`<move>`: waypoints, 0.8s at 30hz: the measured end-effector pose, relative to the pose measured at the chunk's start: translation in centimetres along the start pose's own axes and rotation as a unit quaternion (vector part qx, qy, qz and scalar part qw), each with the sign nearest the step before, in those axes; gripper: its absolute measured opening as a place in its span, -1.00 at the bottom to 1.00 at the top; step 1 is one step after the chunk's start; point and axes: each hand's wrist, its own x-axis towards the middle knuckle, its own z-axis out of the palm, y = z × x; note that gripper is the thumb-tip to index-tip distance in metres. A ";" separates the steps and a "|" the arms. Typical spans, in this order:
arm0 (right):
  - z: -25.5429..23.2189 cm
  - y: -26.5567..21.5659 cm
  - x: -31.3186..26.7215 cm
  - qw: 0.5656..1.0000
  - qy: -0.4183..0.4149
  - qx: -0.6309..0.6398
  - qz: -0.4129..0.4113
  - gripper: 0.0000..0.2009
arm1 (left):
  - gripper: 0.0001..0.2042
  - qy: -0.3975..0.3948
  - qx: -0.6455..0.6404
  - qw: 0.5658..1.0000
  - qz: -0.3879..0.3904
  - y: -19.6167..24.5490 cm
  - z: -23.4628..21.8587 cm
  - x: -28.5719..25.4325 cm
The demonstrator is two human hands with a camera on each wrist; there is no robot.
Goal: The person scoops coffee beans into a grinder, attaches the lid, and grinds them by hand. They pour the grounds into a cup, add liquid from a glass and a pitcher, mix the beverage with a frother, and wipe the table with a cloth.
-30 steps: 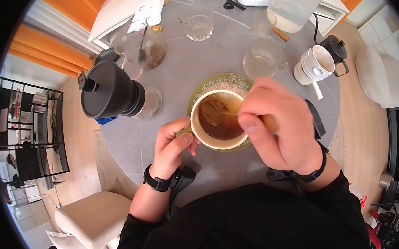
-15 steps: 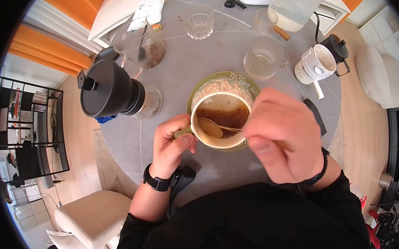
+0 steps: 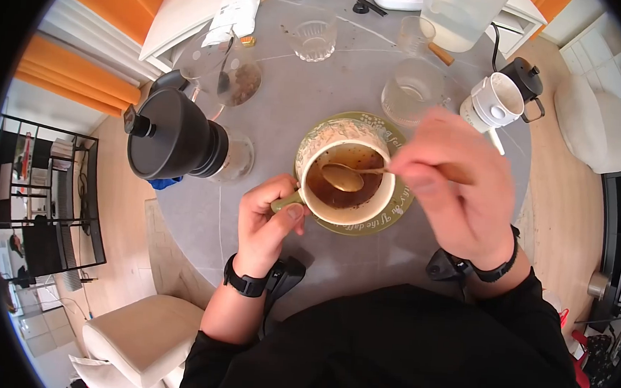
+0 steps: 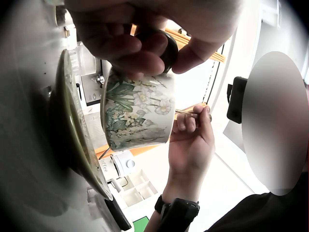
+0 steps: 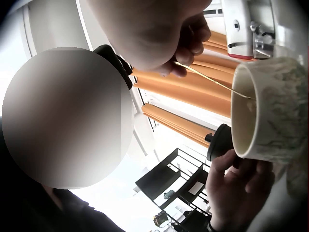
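Note:
My left hand (image 3: 266, 216) grips the green handle of a cream cup (image 3: 308, 207) printed with flowers. Brown liquid with dark specks (image 3: 349, 196) fills part of the cup. In the left wrist view a gap shows between the cup's base and the green saucer (image 4: 72, 145). My right hand (image 3: 460, 182), at the cup's right rim, pinches the thin handle of a gold spoon (image 3: 345, 178). The spoon's bowl is inside the cup, its outline plain at the liquid. From the right wrist view, the spoon handle (image 5: 207, 77) slants down over the rim.
A black coffee grinder (image 3: 168, 139) stands to the left. Beyond the saucer are a glass jug (image 3: 412, 93), a ribbed glass (image 3: 314, 41) and a clear vessel holding brown lumps (image 3: 242, 83). A white electric pot (image 3: 497, 99) and a black kettle (image 3: 522, 75) stand at the right.
The spoon has circled in the cup, its bowl moving from the lower left toward the upper middle. My right hand has shifted slightly right; the left keeps its hold on the cup handle.

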 end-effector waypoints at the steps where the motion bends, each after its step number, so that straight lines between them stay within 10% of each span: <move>1: -0.2 -0.6 -0.3 0.997 0.008 0.052 0.050 -0.84 | -0.80 0.001 0.004 1.000 0.003 0.0 0.0 0.0; 24: 0.3 0.4 -0.4 0.998 -0.065 0.013 -0.004 -0.90 | -0.79 0.023 0.006 0.998 -0.062 0.6 0.1 -0.5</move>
